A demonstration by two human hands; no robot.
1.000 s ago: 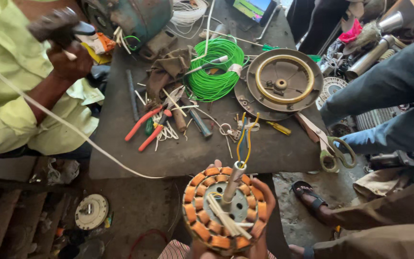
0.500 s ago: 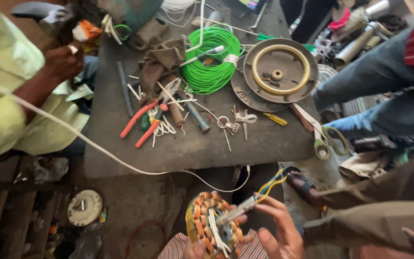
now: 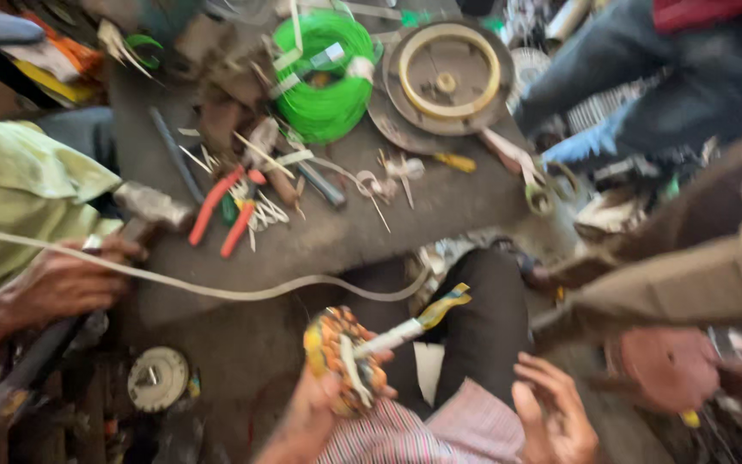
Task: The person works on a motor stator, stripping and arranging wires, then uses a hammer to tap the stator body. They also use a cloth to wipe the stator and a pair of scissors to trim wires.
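Gripping, in the closed left hand [image 3: 324, 404], a round copper-wound motor stator with orange insulation [image 3: 341, 359], low and nearest, just below the dark worktop [image 3: 440, 206]. Looking heavy, stiff and dense, with fragile windings; probably best gripping by the outer rim. Shaft with yellow-taped wires [image 3: 414, 325] pointing up and right from the stator, marking its long axis. Lying open and empty right of the stator, the right hand [image 3: 551, 412]. Beyond, resting on the worktop: red-handled pliers [image 3: 221, 210], green wire coil [image 3: 324, 73].

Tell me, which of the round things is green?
The wire coil at the table's far edge. The metal disc beside it is grey with a yellowish ring; the stator in the left hand is orange.
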